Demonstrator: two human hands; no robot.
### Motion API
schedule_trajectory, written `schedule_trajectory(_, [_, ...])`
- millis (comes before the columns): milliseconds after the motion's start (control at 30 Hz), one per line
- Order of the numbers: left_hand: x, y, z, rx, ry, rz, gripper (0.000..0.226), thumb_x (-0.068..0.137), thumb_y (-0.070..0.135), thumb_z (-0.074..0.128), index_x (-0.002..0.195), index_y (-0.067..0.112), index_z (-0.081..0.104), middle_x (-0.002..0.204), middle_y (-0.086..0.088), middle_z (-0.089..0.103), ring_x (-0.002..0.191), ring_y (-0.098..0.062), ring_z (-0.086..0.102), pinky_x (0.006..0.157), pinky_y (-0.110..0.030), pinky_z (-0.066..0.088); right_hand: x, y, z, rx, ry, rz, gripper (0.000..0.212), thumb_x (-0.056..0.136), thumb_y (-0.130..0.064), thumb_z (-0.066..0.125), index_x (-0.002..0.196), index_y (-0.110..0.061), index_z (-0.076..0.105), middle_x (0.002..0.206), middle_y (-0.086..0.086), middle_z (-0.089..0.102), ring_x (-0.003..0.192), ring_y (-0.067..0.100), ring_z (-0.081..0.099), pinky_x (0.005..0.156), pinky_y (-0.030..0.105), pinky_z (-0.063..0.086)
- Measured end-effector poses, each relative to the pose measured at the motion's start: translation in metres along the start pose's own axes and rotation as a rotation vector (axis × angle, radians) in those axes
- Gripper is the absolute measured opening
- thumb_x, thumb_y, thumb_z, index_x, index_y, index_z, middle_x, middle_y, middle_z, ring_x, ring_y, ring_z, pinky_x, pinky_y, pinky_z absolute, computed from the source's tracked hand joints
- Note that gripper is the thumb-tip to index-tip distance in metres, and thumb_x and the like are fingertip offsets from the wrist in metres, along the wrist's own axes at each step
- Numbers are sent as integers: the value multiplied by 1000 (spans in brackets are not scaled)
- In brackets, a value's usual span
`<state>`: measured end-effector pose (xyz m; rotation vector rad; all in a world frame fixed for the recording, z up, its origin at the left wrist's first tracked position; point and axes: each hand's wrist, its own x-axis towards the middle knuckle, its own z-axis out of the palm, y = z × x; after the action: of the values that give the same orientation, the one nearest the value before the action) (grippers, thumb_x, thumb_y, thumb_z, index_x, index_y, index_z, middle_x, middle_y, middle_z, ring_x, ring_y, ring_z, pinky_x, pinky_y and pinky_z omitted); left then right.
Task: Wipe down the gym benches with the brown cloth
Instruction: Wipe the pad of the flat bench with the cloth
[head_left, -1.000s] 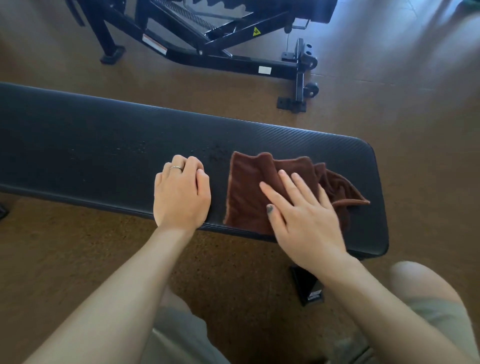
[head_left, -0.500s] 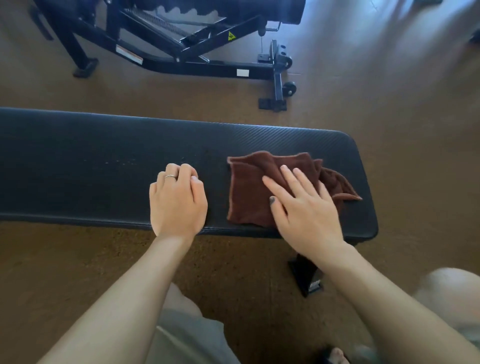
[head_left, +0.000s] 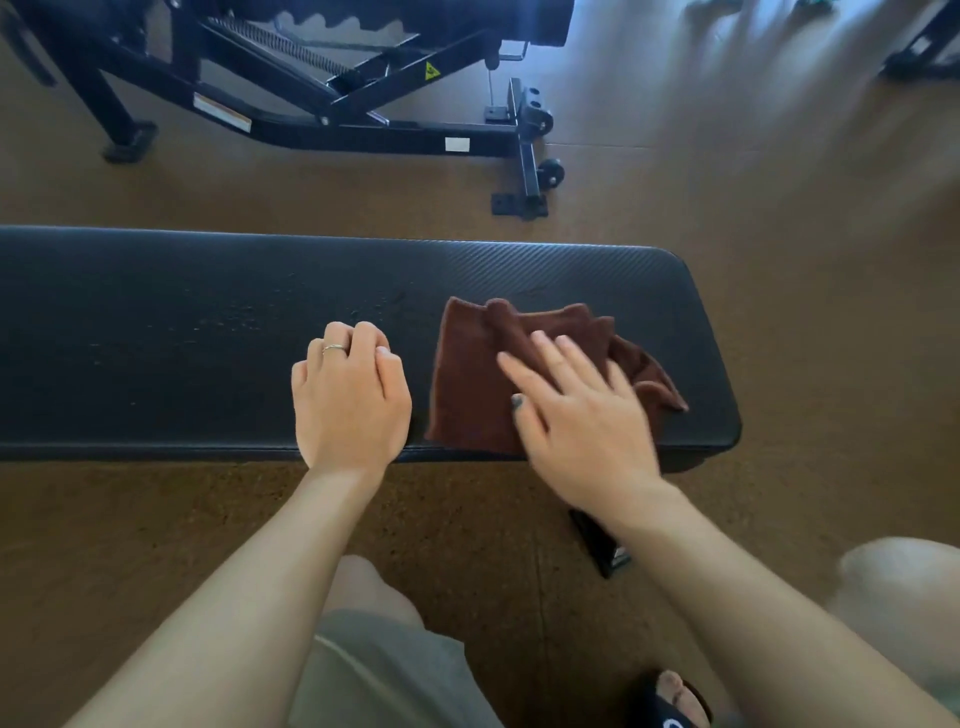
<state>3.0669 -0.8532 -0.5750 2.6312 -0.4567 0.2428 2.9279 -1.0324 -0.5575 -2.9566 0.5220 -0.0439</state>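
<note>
A flat black padded gym bench (head_left: 156, 338) runs across the view from the left edge to the right of centre. The brown cloth (head_left: 467, 379) lies crumpled on its right end. My right hand (head_left: 576, 415) presses flat on the cloth with fingers spread, covering its near right part. Just left of the cloth, my left hand (head_left: 350, 395) rests on the pad with fingers curled under and a ring on one finger. Small wet specks show on the pad beyond my left hand.
A second gym bench with a black steel frame (head_left: 363, 135) and small wheels stands on the brown floor behind. The bench's black foot (head_left: 602, 545) shows under my right wrist. My knees and a sandalled foot (head_left: 670, 699) are at the bottom.
The view has shifted a little, so the bench sits lower and squarer in frame. My right hand stays flat on the cloth with only slight motion. My left hand has stayed put.
</note>
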Motion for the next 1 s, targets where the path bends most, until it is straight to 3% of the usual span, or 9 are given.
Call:
schedule_trajectory(100, [0,-1,1,-12,16,-2,50,98,37,19,104,14,63,109,-8,64,96,-25,58,87,-43,47,3,44,-13,34,-39,243,55,106,-54,16,160,-48,22,173,-6,16,160,17,9,127,51,14])
schedule_trajectory(200, [0,2,1,-5,28,-6,48,97,35,19,102,14,62,107,-8,63,94,-25,57,85,-44,47,7,25,-9,-8,-14,346,56,107,-51,17,162,-43,21,173,-4,15,160,20,10,127,54,11])
schedule_trajectory(367, [-1,-1,3,-2,45,-5,36,99,28,25,98,16,59,102,-4,59,89,-22,53,82,-43,44,-2,-46,4,7,-20,31,57,107,-50,13,161,-40,28,172,-7,19,160,21,12,128,54,8])
schedule_trajectory(500, [-2,-2,3,-11,64,-15,34,99,27,27,97,16,59,100,-4,59,87,-22,53,81,-43,45,10,-37,2,10,-63,-95,59,106,-54,5,161,-45,23,173,-10,13,161,20,7,128,50,0])
schedule_trajectory(767, [-2,0,4,-7,89,-27,33,101,26,28,95,16,60,99,-3,59,86,-20,54,80,-42,47,119,-37,4,10,-106,-46,55,107,-56,11,161,-49,16,174,-6,7,161,23,3,128,56,2])
schedule_trajectory(900, [-2,2,3,-6,96,-34,36,102,28,27,97,15,60,99,-4,60,86,-20,55,80,-43,48,62,-56,8,54,-30,-132,58,106,-51,9,159,-43,30,172,-5,21,160,24,14,128,57,11])
schedule_trajectory(1000, [-2,4,4,-5,94,-47,34,103,27,28,97,15,60,100,-4,61,87,-19,55,81,-41,48,57,-55,7,63,-73,-231,63,103,-52,3,158,-44,33,171,-7,24,159,24,18,128,55,10])
